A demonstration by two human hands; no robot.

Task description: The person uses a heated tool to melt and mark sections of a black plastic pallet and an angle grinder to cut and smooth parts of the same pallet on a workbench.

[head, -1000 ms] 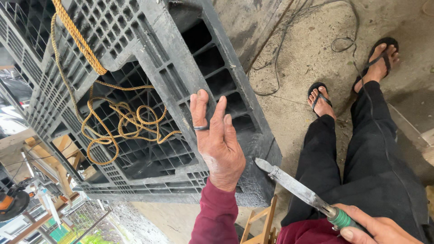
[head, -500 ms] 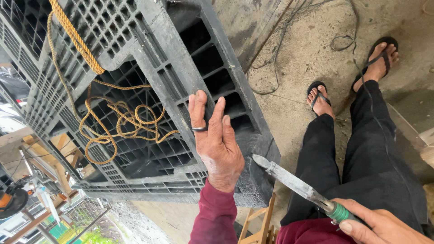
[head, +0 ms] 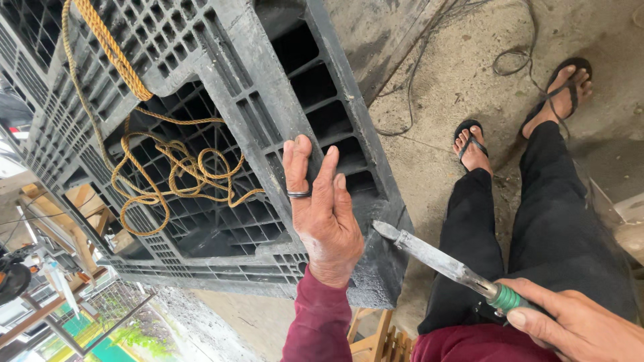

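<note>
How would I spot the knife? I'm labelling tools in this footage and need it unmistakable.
Start at the big dark plastic pallet filling the upper left. Below its near right corner, the right hand grips a knife by its green handle. Its long, dull grey blade points up-left toward the left hand, unlike the yellow rope on the pallet.

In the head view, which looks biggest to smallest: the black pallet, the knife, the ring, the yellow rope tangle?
1. Pallet
2. Rope tangle
3. Knife, though it is nearer the camera, so its rank against the rope is unsure
4. Ring
</note>
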